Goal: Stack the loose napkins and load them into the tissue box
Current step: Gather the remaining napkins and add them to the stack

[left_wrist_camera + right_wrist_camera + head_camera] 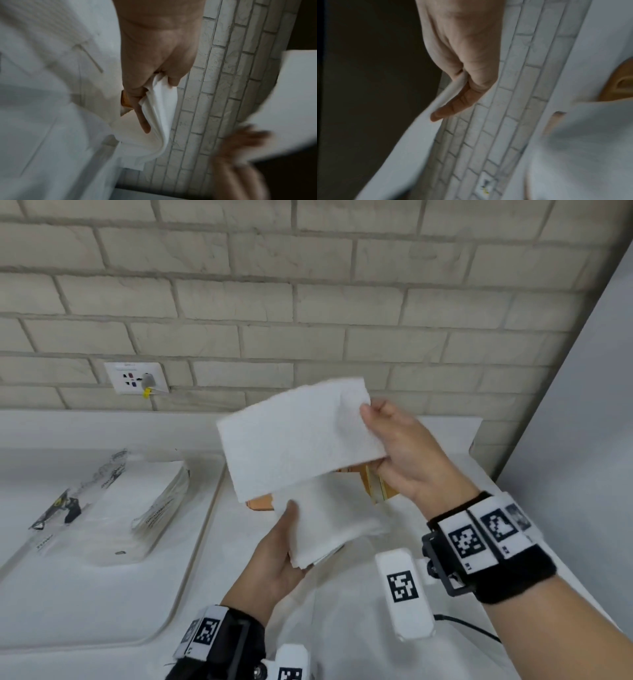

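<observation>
Right hand (404, 453): thumb and fingers pinching one loose napkin (298, 436), held in the air above the counter (102, 594). Left hand (274, 559): fingers and thumb clamped on a stack of napkins (329, 529), just below the single napkin. Tissue box (376, 487): brown, on the counter, mostly hidden behind both. Wrapped napkin pack (113, 501): left, on the counter.

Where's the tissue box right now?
Head view: the tissue box sits on the counter centre-right, mostly hidden behind the napkins, just left of the right hand.
</observation>
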